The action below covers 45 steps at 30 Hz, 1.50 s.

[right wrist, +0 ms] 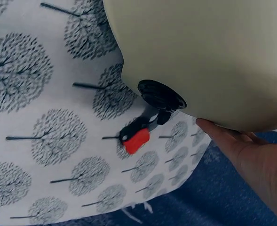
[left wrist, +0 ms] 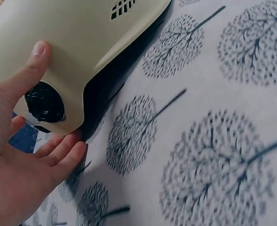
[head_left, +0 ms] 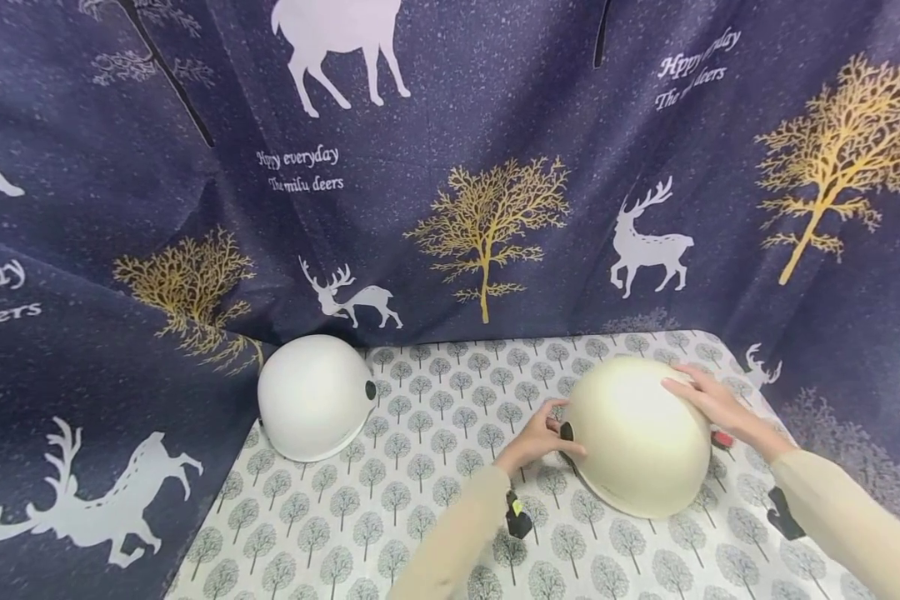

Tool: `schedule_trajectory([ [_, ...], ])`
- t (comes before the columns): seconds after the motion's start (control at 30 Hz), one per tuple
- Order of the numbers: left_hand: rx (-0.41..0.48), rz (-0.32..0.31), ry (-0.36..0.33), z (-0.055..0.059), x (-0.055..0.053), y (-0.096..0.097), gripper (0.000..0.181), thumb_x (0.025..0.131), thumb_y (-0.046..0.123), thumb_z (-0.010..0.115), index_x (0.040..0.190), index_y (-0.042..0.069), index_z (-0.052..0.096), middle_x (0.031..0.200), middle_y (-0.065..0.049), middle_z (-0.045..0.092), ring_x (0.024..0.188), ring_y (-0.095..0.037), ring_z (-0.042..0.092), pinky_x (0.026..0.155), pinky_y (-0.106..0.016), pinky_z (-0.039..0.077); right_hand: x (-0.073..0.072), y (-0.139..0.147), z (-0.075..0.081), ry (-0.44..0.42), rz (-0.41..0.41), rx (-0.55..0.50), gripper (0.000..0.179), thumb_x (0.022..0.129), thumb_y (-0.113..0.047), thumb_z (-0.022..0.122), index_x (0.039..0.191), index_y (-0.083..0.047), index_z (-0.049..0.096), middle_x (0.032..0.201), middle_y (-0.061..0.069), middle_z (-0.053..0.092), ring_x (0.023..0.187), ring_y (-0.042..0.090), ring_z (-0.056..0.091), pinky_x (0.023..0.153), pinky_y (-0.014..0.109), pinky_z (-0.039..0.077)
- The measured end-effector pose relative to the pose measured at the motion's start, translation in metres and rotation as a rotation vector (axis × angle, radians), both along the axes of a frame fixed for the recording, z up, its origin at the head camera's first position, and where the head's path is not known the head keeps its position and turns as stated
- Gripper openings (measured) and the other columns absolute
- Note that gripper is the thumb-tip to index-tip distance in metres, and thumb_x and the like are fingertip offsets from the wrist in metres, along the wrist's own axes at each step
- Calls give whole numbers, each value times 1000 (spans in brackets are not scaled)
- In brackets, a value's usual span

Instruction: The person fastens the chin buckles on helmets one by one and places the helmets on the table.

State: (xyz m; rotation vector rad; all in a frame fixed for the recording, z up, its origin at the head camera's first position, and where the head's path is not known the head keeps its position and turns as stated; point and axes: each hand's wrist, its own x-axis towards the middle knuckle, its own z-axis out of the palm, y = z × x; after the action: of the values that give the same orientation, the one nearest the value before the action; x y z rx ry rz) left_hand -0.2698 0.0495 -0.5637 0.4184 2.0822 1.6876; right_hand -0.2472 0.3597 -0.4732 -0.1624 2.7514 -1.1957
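A cream helmet stands over the patterned cloth at the right of the head view, its dome upward. My left hand grips its left side; in the left wrist view the thumb lies on the shell above a black round fitting, the fingers under the lower edge. My right hand holds the far right side, thumb on the dome and fingers along the edge. Below another round black fitting, a strap buckle with a red tab hangs out by the cloth. The helmet's inside is hidden.
A white helmet rests at the table's back left. White cloth with grey trees covers the table. Dark blue curtains with deer and trees hang behind it and at both sides.
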Motion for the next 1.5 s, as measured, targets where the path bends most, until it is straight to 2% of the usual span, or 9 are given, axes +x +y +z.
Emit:
schedule_trajectory([
  [0.13, -6, 0, 20, 4, -2, -14, 85, 73, 12, 85, 144, 26, 41, 88, -2, 55, 73, -7, 49, 68, -21, 46, -6, -11, 0, -16, 38, -59, 72, 103, -39, 39, 151, 8, 16, 147, 43, 23, 126, 61, 38, 97, 68, 43],
  [0.3, -51, 41, 24, 9, -4, -36, 86, 70, 14, 87, 142, 30, 44, 100, -6, 63, 83, -9, 57, 75, -24, 50, -14, -29, 0, -30, 75, -92, 72, 102, -38, 42, 152, 7, 15, 139, 44, 34, 116, 55, 52, 88, 58, 53],
  [0.47, -90, 59, 43, 15, -7, -58, 86, 71, 15, 87, 144, 27, 43, 108, -7, 58, 90, -13, 58, 79, -27, 52, -18, -45, 1, -90, 100, -161, 73, 103, -38, 42, 154, 1, 10, 139, 44, 35, 113, 48, 58, 85, 54, 56],
  [0.6, -103, 51, 53, 22, -10, -72, 87, 72, 15, 86, 146, 24, 42, 110, -7, 55, 92, -14, 58, 77, -26, 52, -22, -54, 0, -90, 106, -217, 71, 103, -36, 43, 155, 0, 10, 139, 44, 35, 109, 43, 62, 83, 52, 58],
  [0.83, -125, 68, 76, 32, -10, -97, 86, 72, 11, 85, 147, 21, 43, 110, -11, 55, 87, -14, 56, 75, -25, 51, -28, -73, -4, -125, 128, -249, 74, 102, -39, 43, 155, -1, 7, 145, 45, 25, 117, 55, 53, 84, 56, 56],
  [1.0, -151, 50, 73, 39, -11, -114, 83, 75, 16, 84, 147, 24, 43, 116, -13, 52, 89, -15, 58, 78, -27, 52, -31, -85, -7, -153, 115, -268, 75, 102, -41, 44, 156, -4, 8, 147, 43, 25, 123, 57, 48, 89, 59, 54],
  [1.17, -182, 42, 85, 44, -13, -131, 88, 73, 23, 87, 148, 22, 41, 115, -12, 53, 89, -15, 58, 77, -28, 53, -32, -96, -9, -161, 144, -315, 74, 102, -39, 43, 156, -4, 7, 148, 42, 23, 128, 58, 41, 90, 59, 53],
  [1.4, -195, 52, 95, 50, -12, -149, 88, 72, 23, 86, 148, 20, 42, 116, -15, 53, 90, -17, 58, 77, -28, 54, -36, -112, -12, -149, 150, -324, 72, 102, -40, 43, 156, -5, 9, 144, 42, 31, 120, 52, 53, 87, 55, 56],
  [1.5, -206, 56, 95, 52, -11, -156, 88, 72, 23, 86, 148, 20, 42, 116, -16, 53, 91, -17, 56, 76, -27, 53, -39, -119, -14, -155, 129, -317, 72, 101, -41, 45, 156, -7, 12, 147, 41, 30, 121, 54, 52, 87, 55, 56],
])
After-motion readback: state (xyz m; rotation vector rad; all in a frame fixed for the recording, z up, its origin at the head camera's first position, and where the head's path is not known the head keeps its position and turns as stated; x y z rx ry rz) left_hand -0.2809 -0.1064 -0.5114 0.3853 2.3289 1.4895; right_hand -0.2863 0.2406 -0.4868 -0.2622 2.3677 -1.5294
